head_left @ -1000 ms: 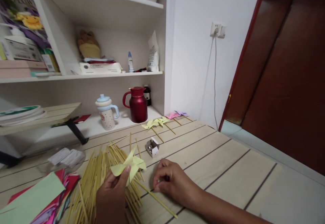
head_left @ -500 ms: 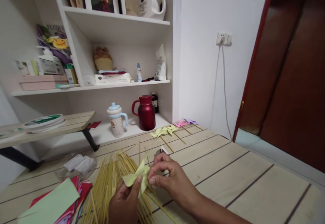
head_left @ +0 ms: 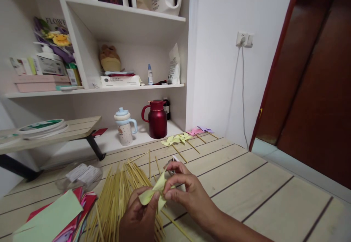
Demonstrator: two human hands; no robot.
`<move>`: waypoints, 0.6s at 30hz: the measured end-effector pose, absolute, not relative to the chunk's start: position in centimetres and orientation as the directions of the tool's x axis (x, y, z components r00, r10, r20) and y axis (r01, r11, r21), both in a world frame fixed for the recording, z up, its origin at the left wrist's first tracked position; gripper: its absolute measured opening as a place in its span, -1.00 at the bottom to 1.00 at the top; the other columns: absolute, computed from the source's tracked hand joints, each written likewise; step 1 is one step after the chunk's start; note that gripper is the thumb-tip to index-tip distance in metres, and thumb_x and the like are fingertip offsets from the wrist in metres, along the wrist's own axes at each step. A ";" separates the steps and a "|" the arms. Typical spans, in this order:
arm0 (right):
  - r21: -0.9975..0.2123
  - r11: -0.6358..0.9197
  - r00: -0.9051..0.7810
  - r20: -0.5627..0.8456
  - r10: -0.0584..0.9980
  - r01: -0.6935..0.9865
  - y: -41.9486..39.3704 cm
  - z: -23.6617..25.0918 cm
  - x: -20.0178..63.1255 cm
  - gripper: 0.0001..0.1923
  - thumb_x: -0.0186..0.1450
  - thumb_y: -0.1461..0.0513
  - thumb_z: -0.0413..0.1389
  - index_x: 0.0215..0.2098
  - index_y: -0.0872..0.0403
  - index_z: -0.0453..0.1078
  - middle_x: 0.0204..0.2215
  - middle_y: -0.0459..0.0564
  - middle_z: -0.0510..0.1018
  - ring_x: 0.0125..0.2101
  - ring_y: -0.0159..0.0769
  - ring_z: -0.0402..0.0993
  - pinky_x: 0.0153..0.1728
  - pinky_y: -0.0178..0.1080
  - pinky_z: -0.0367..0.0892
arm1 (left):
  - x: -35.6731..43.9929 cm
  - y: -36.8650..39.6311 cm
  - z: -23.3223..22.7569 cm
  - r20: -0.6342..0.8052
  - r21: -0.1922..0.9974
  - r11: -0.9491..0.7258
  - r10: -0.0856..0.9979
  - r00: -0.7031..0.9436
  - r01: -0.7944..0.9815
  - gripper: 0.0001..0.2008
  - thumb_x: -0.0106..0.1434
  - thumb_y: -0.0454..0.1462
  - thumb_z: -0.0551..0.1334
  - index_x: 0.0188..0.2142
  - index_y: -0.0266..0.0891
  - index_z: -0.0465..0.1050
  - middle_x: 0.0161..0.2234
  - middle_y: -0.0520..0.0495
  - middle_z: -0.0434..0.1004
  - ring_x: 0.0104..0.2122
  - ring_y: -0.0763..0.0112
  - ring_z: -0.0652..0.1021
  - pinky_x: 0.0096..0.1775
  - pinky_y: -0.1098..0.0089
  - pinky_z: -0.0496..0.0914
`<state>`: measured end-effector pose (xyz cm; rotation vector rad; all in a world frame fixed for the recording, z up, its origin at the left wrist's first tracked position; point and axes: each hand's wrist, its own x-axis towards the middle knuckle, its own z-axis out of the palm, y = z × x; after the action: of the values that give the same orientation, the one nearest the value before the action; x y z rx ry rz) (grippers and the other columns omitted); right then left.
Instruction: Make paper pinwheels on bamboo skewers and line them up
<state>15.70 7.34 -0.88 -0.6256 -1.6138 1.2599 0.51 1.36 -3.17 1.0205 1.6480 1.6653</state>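
A pale yellow paper pinwheel [head_left: 159, 187] is held between both hands, above a spread of thin wooden sticks [head_left: 115, 198]. My left hand [head_left: 139, 212] pinches its near-left side between thumb and fingers. From the right, my right hand [head_left: 186, 190] pinches the pinwheel's right blade with thumb and forefinger. Behind the right hand, a small metallic object [head_left: 173, 159] with a white strip is partly hidden. Finished-looking yellow pinwheels [head_left: 178, 138] on sticks lie farther back, beside a pink pinwheel [head_left: 195, 131] and a purple pinwheel [head_left: 205, 129].
Coloured paper sheets [head_left: 49, 218] are stacked at the left front, near a clear plastic container [head_left: 79, 176] with white packets. A red thermos jug [head_left: 157, 121] and a blue-lidded cup [head_left: 124, 128] stand on the low shelf. A small raised table [head_left: 79, 126] holds plates.
Both hands and the pinwheel have shifted slightly to the right in view. The right fingers have closed in over the pinwheel's right side, and one blade now stands more upright.
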 end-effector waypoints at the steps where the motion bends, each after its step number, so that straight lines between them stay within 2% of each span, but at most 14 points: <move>1: -0.929 0.334 -0.413 0.370 0.832 -0.160 7.3 -0.9 15.7 -0.96 0.09 0.25 0.34 -0.50 -0.04 0.62 -0.08 -0.02 0.35 0.06 -0.12 0.30 0.14 -0.10 0.15 | 0.6 1.3 -3.2 0.131 0.989 -0.070 0.831 -0.541 0.132 -0.63 -0.11 0.05 0.41 -0.42 -0.15 0.65 -0.32 -0.06 0.66 -0.23 0.17 0.61 -0.19 0.37 0.44; 11: -0.932 0.328 -0.426 0.361 0.829 -0.153 7.4 -1.1 15.9 -0.98 0.10 0.22 0.34 -0.48 -0.02 0.61 -0.12 -0.02 0.42 0.03 -0.12 0.34 0.13 -0.08 0.17 | 0.7 1.3 -3.0 0.142 0.983 -0.054 0.827 -0.544 0.176 -0.62 -0.12 0.06 0.42 -0.43 -0.14 0.66 -0.31 -0.09 0.66 -0.19 0.13 0.60 -0.11 0.31 0.42; 18: -0.921 0.340 -0.415 0.390 0.822 -0.191 7.2 -1.2 15.9 -0.96 0.12 0.27 0.32 -0.48 0.00 0.59 -0.19 -0.05 0.48 -0.11 -0.22 0.42 0.03 -0.18 0.22 | 1.1 1.2 -2.6 0.190 0.973 -0.087 0.827 -0.529 0.213 -0.65 -0.09 0.06 0.39 -0.43 -0.12 0.65 -0.28 -0.06 0.62 -0.24 0.20 0.58 -0.20 0.38 0.43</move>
<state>15.88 7.23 -1.18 -0.5815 -1.6056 1.2713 1.06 1.17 -2.58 1.1281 1.7051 1.6586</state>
